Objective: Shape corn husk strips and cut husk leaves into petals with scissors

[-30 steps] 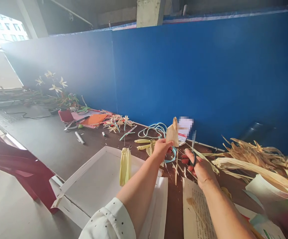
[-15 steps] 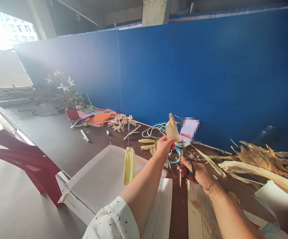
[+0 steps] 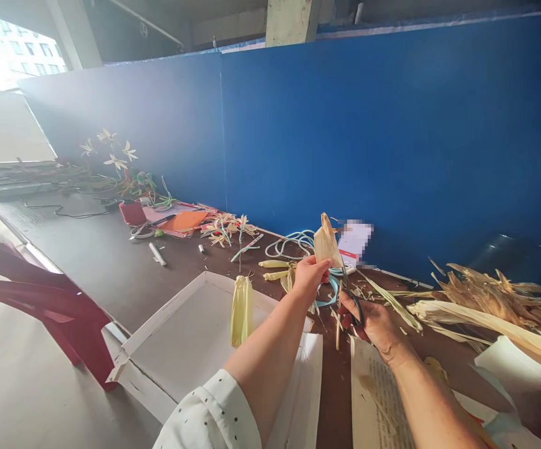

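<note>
My left hand [image 3: 311,275] pinches the lower end of a pale dried corn husk [image 3: 326,242], which stands upright above the fingers. Just to its right, my right hand [image 3: 373,321] grips black-handled scissors [image 3: 357,307], their blades pointing up toward the husk's right edge. Whether the blades touch the husk is hard to make out. Beneath and behind the hands lie light blue cord [image 3: 330,293] and small husk scraps. A yellow-green husk piece [image 3: 242,312] hangs over the edge of a white shallow box [image 3: 172,340] left of my left forearm.
Dried husks [image 3: 495,299] pile up at the right by a white bowl [image 3: 527,362]. A printed sheet [image 3: 376,393] lies near my right forearm. Husk flowers [image 3: 226,229], orange paper [image 3: 184,221] and a red chair [image 3: 65,299] are to the left. A blue partition [image 3: 368,137] backs the table.
The husk in my left hand has turned and shifted slightly right. The scissors stay beside it in my right hand. The whole view has moved a little.
</note>
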Demonstrator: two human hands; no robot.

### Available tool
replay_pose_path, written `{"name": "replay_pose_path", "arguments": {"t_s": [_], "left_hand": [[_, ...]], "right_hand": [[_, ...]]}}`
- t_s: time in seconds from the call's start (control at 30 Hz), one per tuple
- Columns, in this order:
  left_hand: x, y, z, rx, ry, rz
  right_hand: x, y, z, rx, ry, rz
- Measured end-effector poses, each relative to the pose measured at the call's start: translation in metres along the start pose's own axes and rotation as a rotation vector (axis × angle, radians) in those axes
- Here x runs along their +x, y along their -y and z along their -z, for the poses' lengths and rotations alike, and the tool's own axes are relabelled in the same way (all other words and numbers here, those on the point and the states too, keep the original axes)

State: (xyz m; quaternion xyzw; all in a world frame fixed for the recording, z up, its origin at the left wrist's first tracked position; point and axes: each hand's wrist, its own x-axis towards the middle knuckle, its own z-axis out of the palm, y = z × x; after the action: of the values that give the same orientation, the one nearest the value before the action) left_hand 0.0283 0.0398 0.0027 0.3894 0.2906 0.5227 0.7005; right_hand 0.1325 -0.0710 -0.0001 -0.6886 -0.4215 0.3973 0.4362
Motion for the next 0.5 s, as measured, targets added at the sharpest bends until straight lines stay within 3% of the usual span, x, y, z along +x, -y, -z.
{"name": "replay_pose_path", "arguments": {"t_s": [0.5], "left_hand": [[-0.003,0.009,-0.005,-0.004,0.097,0.048]], "right_hand": [[-0.006,0.013,0.001,-0.064,-0.080,0.017]]}}
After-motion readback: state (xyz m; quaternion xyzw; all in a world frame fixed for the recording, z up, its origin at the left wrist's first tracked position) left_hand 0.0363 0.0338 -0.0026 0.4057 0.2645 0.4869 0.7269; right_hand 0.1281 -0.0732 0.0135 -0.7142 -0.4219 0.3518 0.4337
